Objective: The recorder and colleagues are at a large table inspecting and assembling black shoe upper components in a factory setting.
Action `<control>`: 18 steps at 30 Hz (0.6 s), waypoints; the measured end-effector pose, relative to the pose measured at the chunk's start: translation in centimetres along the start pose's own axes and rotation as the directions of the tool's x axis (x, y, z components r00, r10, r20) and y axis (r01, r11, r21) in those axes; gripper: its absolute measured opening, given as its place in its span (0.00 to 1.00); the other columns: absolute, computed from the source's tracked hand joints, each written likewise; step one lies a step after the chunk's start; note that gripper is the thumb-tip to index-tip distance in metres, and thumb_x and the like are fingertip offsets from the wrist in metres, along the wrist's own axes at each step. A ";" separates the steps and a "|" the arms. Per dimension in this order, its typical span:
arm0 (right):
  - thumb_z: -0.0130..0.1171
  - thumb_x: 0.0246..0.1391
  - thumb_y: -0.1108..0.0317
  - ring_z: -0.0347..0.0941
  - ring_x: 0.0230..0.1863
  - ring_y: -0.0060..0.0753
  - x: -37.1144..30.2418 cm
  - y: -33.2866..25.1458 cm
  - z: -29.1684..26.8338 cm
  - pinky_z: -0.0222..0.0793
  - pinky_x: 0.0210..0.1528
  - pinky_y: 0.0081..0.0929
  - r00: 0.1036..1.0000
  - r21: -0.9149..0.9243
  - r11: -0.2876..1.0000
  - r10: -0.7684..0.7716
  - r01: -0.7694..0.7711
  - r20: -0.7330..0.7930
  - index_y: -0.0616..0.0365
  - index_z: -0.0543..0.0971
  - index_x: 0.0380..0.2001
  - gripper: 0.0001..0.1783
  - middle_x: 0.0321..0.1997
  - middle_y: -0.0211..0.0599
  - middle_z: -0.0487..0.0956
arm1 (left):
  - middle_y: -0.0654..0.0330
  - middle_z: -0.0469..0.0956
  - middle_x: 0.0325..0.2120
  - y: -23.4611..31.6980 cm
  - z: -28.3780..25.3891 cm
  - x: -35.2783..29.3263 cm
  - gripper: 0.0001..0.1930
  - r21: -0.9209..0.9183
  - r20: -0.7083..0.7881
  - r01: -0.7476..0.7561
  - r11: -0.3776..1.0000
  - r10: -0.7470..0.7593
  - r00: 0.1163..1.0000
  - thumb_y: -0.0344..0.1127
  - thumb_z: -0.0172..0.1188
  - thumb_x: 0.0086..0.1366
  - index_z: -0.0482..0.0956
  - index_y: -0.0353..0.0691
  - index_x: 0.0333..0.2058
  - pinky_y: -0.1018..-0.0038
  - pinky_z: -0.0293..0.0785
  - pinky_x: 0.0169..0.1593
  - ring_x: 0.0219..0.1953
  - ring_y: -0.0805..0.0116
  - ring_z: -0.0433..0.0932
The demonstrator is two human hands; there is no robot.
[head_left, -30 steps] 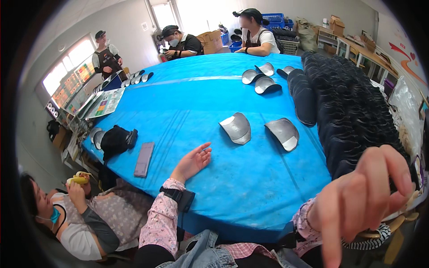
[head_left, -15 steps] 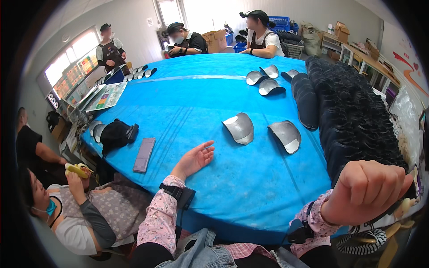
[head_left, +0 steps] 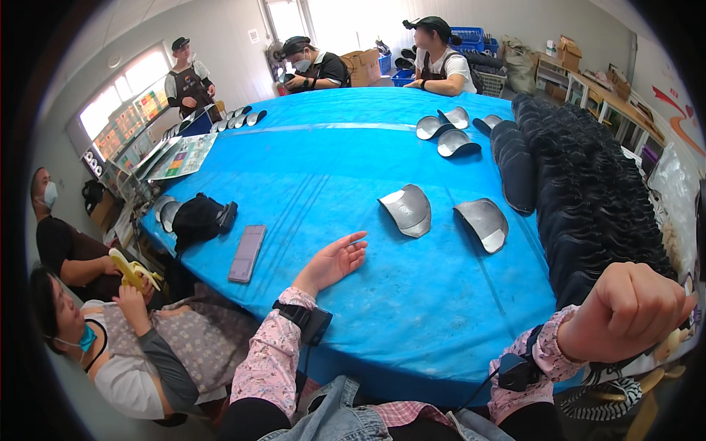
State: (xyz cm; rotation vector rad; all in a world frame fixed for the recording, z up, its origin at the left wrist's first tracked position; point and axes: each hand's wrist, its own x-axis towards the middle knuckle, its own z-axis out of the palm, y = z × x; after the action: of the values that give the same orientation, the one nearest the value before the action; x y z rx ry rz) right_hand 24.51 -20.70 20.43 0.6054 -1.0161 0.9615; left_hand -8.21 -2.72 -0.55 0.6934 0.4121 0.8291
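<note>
a wide table [head_left: 412, 309] under a blue sheet fills the middle of the view, and a person [head_left: 176, 331] sits at its eight o'clock. a long stack of dark pads [head_left: 588, 191] runs down its three o'clock side. a black cloth bundle [head_left: 200, 223] lies at nine o'clock. the left hand [head_left: 337, 262] is over the table, open and looking empty, fingers loosely bent. the right hand [head_left: 624, 310], at four o'clock, is curled into a loose fist; anything inside is hidden, and i cannot tell whether it touches the pads. a silver curved piece [head_left: 408, 211] lies at two o'clock from the left hand, apart from it, with a second silver piece [head_left: 482, 224] near it at three. a phone [head_left: 247, 253] lies flat at nine o'clock from the left hand. the seated person holds a partly peeled banana [head_left: 131, 272].
</note>
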 end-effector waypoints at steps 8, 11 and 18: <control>0.36 0.60 0.59 0.45 0.04 0.13 0.2 0.4 0.2 0.36 0.08 0.12 0.999 0.011 1.000 0.019 -0.019 0.028 0.46 0.56 0.05 0.27 0.02 0.20 0.57 | 0.60 0.70 0.41 0.0 0.0 -0.1 0.21 0.041 -0.006 -0.011 0.999 0.011 1.000 0.40 0.44 0.67 0.60 0.35 0.54 0.76 0.69 0.48 0.42 0.72 0.70; 0.36 0.60 0.60 0.45 0.04 0.13 0.2 0.1 0.2 0.36 0.07 0.11 0.999 0.006 1.000 0.010 -0.010 0.047 0.46 0.56 0.05 0.27 0.03 0.20 0.57 | 0.60 0.70 0.41 -0.1 0.1 0.0 0.21 0.048 -0.009 -0.009 0.999 0.009 1.000 0.40 0.44 0.66 0.60 0.35 0.54 0.76 0.69 0.48 0.42 0.72 0.70; 0.36 0.60 0.60 0.45 0.04 0.14 0.2 -0.2 0.1 0.36 0.07 0.11 0.999 -0.001 1.000 -0.001 0.001 0.048 0.46 0.56 0.05 0.27 0.03 0.21 0.57 | 0.60 0.70 0.41 -0.3 0.0 0.2 0.21 0.051 -0.003 -0.008 0.999 0.008 1.000 0.40 0.44 0.66 0.60 0.35 0.54 0.76 0.69 0.48 0.42 0.72 0.71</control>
State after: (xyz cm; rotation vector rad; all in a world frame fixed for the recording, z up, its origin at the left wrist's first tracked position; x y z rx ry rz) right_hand 24.70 -20.87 20.64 0.6313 -1.0589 0.9492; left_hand -7.95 -2.65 -0.76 0.7411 0.4346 0.8296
